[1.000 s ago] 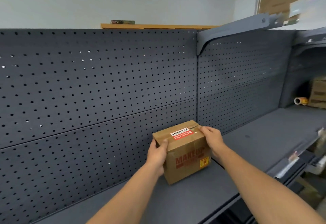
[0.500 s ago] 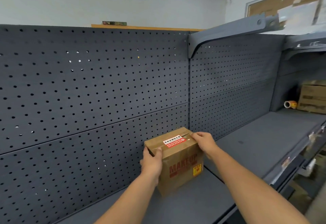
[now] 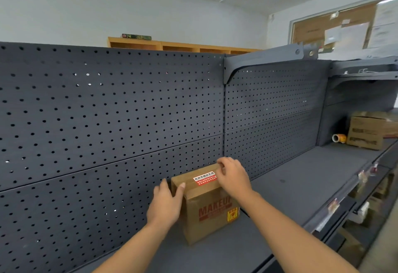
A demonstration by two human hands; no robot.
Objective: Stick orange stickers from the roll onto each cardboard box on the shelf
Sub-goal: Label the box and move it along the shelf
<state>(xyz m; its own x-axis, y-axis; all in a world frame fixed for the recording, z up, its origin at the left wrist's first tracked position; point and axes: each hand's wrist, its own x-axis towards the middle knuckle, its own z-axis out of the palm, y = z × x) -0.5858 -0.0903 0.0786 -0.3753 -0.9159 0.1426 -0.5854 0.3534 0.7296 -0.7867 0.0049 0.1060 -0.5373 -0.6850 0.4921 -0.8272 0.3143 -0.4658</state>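
In the head view, your left hand [image 3: 165, 204] clasps the left side of the cardboard box [image 3: 206, 221], thumb over its top edge. Your right hand [image 3: 233, 177] curls over the box top, fingertips at the sticker [image 3: 204, 178]. The roll [image 3: 338, 138] lies far to that hand's right on the shelf [image 3: 301, 178], beside a second box [image 3: 364, 131].

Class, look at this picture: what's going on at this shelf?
A person is labelling boxes. Their left hand grips the left side of the MAKEUP box on the shelf, while the right hand holds its top by the orange sticker already stuck there. The sticker roll lies far to the right beside another box.
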